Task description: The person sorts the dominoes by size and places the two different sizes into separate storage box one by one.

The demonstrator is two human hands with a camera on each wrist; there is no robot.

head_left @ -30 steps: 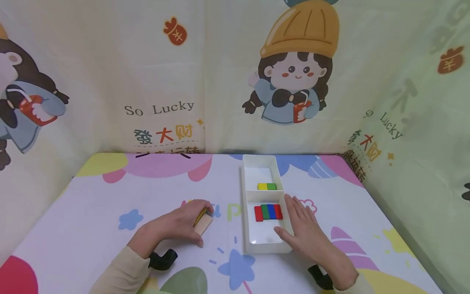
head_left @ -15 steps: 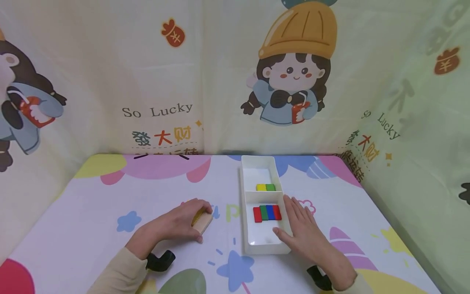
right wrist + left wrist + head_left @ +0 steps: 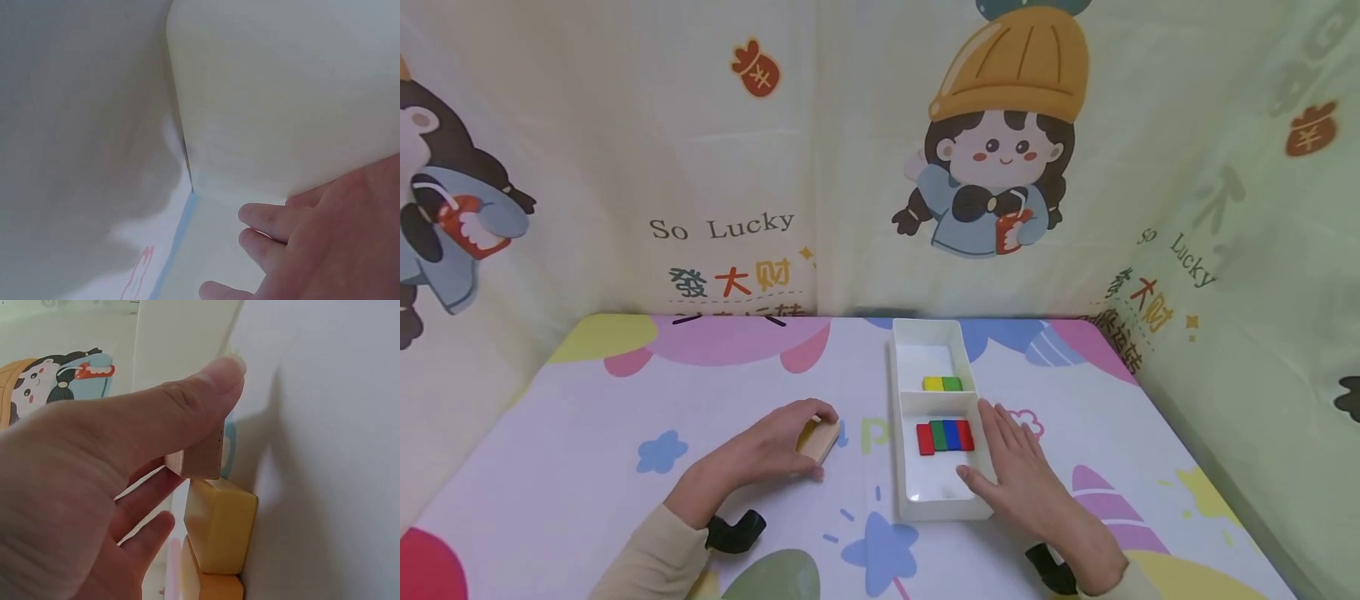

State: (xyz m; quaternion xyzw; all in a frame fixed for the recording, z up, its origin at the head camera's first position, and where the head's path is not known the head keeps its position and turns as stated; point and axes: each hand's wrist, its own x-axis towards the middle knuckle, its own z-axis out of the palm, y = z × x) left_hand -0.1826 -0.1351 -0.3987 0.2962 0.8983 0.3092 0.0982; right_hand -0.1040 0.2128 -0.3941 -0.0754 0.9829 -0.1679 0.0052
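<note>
My left hand [image 3: 767,450] pinches a pale wooden block [image 3: 825,442] between thumb and fingers, left of a white divided tray [image 3: 908,507]. In the left wrist view, a yellow block [image 3: 225,528] and an orange block [image 3: 220,587] lie in a row with the wooden block [image 3: 203,456]. My right hand [image 3: 1026,471] has its fingers extended along the tray's right wall, thumb over the rim. Inside the front compartment, red, green and blue tiles [image 3: 945,436] sit side by side. A yellow tile [image 3: 933,383] and a green tile [image 3: 952,383] lie in the back compartment.
A patterned cloth [image 3: 737,383] covers the table. Behind it hangs a printed curtain [image 3: 850,183], which also runs along the right side. Black wrist mounts [image 3: 736,532] are worn under both forearms.
My left hand has shifted slightly to the right with the wooden block, and less yellow shows beneath its fingers. My right hand and the tray stay in place.
</note>
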